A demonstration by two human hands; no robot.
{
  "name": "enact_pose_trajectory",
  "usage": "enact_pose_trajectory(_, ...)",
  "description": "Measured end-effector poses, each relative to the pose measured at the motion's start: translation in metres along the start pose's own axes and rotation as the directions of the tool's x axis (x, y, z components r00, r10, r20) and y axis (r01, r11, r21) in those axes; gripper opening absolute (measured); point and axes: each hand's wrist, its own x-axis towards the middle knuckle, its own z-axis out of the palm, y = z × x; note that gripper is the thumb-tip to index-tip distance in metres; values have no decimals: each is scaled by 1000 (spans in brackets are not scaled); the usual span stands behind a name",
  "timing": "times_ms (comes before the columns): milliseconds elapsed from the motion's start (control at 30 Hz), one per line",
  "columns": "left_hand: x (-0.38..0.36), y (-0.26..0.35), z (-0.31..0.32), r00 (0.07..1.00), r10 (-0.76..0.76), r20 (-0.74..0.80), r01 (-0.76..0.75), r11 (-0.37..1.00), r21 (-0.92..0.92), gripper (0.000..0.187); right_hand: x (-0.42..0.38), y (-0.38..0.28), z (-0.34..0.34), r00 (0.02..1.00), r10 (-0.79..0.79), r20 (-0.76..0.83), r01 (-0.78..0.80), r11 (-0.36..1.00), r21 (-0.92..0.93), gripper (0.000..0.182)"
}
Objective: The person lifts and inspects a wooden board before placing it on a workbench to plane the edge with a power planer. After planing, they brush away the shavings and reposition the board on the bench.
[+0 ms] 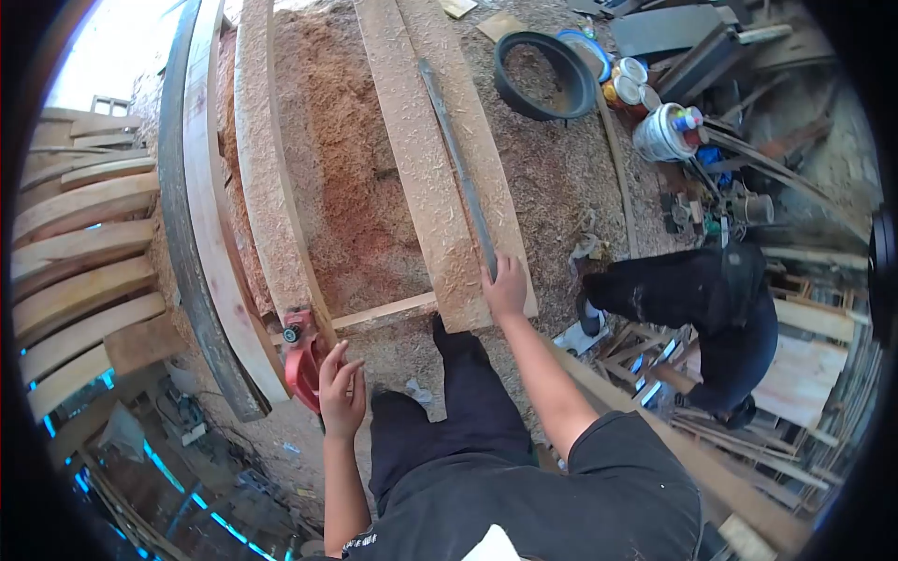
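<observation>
My right hand (506, 288) is at the near end of a long, narrow dark bar (456, 154), its fingers closed around that end. The bar lies lengthwise on wide wooden planks (407, 122) strewn with shavings. My left hand (342, 391) is raised with bent fingers apart, right beside a red power tool (303, 366) that looks like an electric planer. I see nothing held in that hand. The tool rests at the near end of a long, shavings-covered beam (262, 150).
Sawdust (327, 140) covers the ground between the timbers. A black basin (544, 77) and a white bucket (666, 133) stand at the upper right. Another person in dark trousers (692, 290) is on the right. Curved boards (89, 243) line the left; scrap wood (767, 439) lies lower right.
</observation>
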Motion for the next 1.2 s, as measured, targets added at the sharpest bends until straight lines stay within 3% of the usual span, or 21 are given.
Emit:
enact_pose_trajectory(167,-3,27,23,999,-54,-1,54,998,13,16,15,14,18,999,30,42,-36,985,171,42)
enact_pose_trajectory(233,0,33,28,998,-53,-23,53,999,11,16,35,10,25,998,41,-49,-28,970,242,38)
enact_pose_trajectory(367,-4,37,35,997,-43,-72,47,997,60,17,94,-5,18,998,2,-66,15,967,254,40)
enact_pose_trajectory(400,-11,39,37,996,-44,-83,50,996,72,18,96,-3,15,997,-28,-75,41,983,182,42)
enact_pose_trajectory(567,-64,38,51,992,-55,-115,61,997,54,17,7,25,-22,991,-100,-85,103,994,29,51)
enact_pose_trajectory(633,-85,44,52,992,-59,-113,65,997,44,16,-34,40,-21,994,-109,-18,109,994,-10,57)
enact_pose_trajectory(833,-105,35,64,989,-70,-127,77,996,52,15,-48,51,-10,999,-15,40,11,997,81,47)
enact_pose_trajectory(1033,-55,29,77,993,-72,-92,77,996,49,14,-9,40,2,999,-40,30,37,994,101,39)
enact_pose_trajectory(1200,31,37,78,991,-82,-102,84,996,9,15,83,10,8,997,-69,19,66,989,130,38)
